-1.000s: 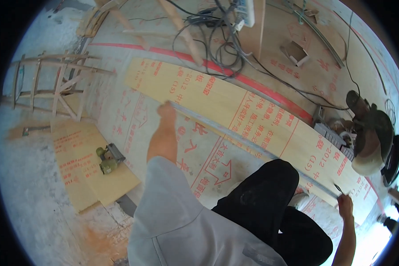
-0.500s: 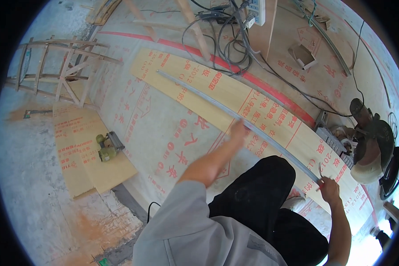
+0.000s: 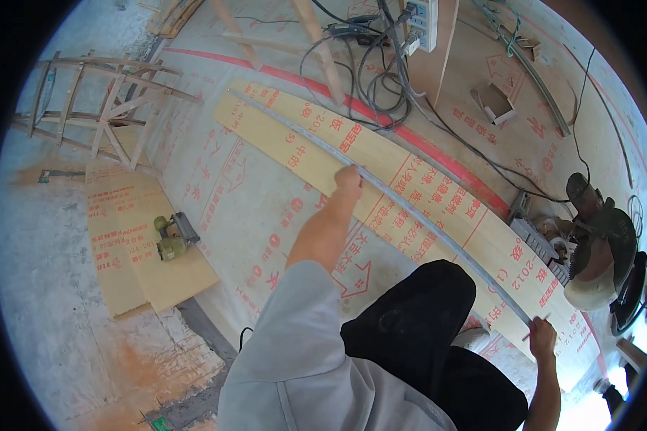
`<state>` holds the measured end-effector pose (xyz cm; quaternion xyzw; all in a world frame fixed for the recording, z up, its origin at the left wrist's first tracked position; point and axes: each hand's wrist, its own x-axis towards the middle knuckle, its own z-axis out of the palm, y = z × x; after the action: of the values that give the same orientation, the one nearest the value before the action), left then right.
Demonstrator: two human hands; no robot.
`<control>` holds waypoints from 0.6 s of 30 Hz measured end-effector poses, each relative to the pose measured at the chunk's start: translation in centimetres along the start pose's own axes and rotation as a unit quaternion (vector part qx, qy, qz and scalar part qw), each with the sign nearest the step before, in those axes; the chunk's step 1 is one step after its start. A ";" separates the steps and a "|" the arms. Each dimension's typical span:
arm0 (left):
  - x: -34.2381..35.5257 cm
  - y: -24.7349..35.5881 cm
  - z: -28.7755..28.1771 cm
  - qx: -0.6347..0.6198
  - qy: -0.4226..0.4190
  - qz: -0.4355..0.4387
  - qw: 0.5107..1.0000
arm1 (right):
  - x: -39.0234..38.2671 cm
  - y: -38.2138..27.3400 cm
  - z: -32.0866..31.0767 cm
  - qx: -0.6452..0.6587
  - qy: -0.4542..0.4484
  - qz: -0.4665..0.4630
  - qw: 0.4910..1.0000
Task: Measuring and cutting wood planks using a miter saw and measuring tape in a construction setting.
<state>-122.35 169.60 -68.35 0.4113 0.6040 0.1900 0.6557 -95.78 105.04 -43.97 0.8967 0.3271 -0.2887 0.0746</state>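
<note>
Currently touching bar (image 3: 425, 222), laid on board (image 3: 410, 178) from eleven to four o'clock, with curled left hand (image 3: 349, 181) toward one, cannot tell if gripping; pinching stick (image 3: 547, 317) in closed right hand (image 3: 544, 337) at four.

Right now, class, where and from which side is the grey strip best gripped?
Probably pinch the grey strip by its long edges, near mid-length and at its right end, coming from the person's side: it is narrow and lies along the long yellow board. The left hand is near its middle, the right hand at that end.
</note>
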 end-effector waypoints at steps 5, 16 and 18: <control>-7.0 2.3 5.0 -0.142 0.001 -0.102 0.985 | 2.3 -4.7 0.0 0.026 -0.005 0.012 1.000; -5.4 -2.0 1.6 0.016 -0.129 0.007 0.992 | 5.0 -5.4 -0.4 -0.024 0.015 0.000 1.000; -8.6 -1.8 1.0 -0.097 0.010 -0.169 0.981 | 4.6 -4.3 -0.8 -0.001 0.057 0.013 0.998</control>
<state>-123.51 161.80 -64.38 0.2356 0.6505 0.1382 0.7087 -95.24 111.17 -45.65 0.9158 0.3191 -0.2361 0.0603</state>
